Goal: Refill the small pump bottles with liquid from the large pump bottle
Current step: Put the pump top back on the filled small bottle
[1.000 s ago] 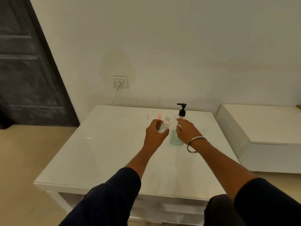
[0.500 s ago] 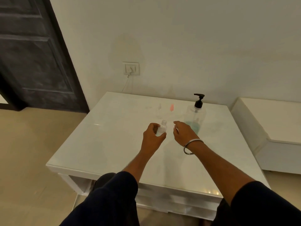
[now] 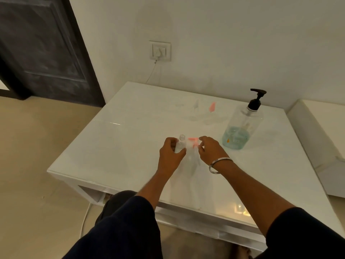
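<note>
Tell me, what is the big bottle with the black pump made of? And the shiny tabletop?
The big bottle looks like clear plastic: you can see straight through its walls to the blue-green liquid at the bottom. Its pump looks like matte black plastic. The tabletop is glossy white and mirrors things like the hands above it, so it may be glass or polished stone; the picture cannot settle which.

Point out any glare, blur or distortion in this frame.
Head view: dim, warm light; glare patch on the table near its front edge; the pink pump head at the right hand is motion-blurred; the wide lens bends the door and wall lines.
</note>
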